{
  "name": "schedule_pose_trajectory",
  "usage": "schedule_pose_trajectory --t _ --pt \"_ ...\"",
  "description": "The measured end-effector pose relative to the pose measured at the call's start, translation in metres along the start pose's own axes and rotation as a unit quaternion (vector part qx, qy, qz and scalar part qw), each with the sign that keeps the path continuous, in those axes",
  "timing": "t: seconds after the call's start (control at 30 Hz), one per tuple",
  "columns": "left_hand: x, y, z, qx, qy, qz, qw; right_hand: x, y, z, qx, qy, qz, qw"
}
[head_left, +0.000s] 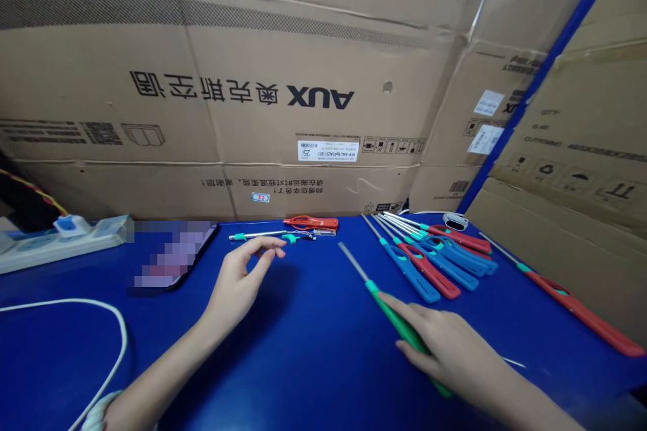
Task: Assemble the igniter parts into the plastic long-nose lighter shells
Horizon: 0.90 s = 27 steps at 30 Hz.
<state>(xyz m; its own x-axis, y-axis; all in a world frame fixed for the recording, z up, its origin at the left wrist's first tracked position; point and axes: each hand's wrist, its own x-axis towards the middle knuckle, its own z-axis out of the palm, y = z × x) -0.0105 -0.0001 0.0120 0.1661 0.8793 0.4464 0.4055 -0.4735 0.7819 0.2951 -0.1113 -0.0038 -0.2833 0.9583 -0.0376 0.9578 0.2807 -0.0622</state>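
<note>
My right hand (449,343) is wrapped around the green handle of a long-nosed gas lighter (404,326), its metal tube pointing away and to the left. My left hand (245,276) hovers over the blue tabletop with loosely curved fingers, thumb and fingers a little apart, and no object shows in it. Just beyond those fingertips lie loose lighter parts (263,234), including a metal tube with teal pieces and thin wires. Behind them rests a red lighter shell (313,223).
Several red and blue lighters (424,256) lie fanned out at the back right. Another red lighter (581,310) is farther right. A phone (176,256), a power strip (106,236) and a white cable (118,323) occupy the left. Cardboard walls (227,34) enclose the back and right.
</note>
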Motion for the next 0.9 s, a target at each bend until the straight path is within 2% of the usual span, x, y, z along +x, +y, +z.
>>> schedule_pose_trajectory --t 0.1,0.27,0.37,0.5,0.6,0.73,0.8,0.9 --pt "0.001 -0.002 -0.002 0.007 0.008 -0.008 1.000 0.011 0.014 0.004 -0.037 0.009 0.053 0.998" --pt "0.003 -0.011 -0.002 0.026 -0.002 -0.021 0.999 0.074 0.013 -0.012 -0.110 0.011 0.081 0.991" --pt "0.002 -0.016 -0.001 0.032 -0.009 -0.014 0.999 0.103 0.014 -0.031 -0.143 0.015 0.064 0.987" --pt "0.003 -0.019 0.001 0.039 -0.013 -0.003 0.999 0.125 0.004 -0.049 -0.149 0.045 0.041 0.987" --pt "0.003 -0.020 0.001 0.052 -0.011 -0.001 0.999 0.134 -0.020 -0.045 -0.141 0.036 -0.039 0.989" --pt "0.003 -0.025 0.001 0.075 -0.008 0.008 0.997 0.134 -0.046 -0.022 -0.141 0.023 -0.176 0.974" --pt "0.003 -0.026 0.001 0.078 -0.008 0.014 0.997 0.127 -0.046 -0.012 -0.153 0.044 -0.267 0.950" --pt "0.003 -0.025 0.002 0.074 -0.004 0.019 0.997 0.111 -0.027 -0.006 -0.122 0.062 -0.298 0.945"
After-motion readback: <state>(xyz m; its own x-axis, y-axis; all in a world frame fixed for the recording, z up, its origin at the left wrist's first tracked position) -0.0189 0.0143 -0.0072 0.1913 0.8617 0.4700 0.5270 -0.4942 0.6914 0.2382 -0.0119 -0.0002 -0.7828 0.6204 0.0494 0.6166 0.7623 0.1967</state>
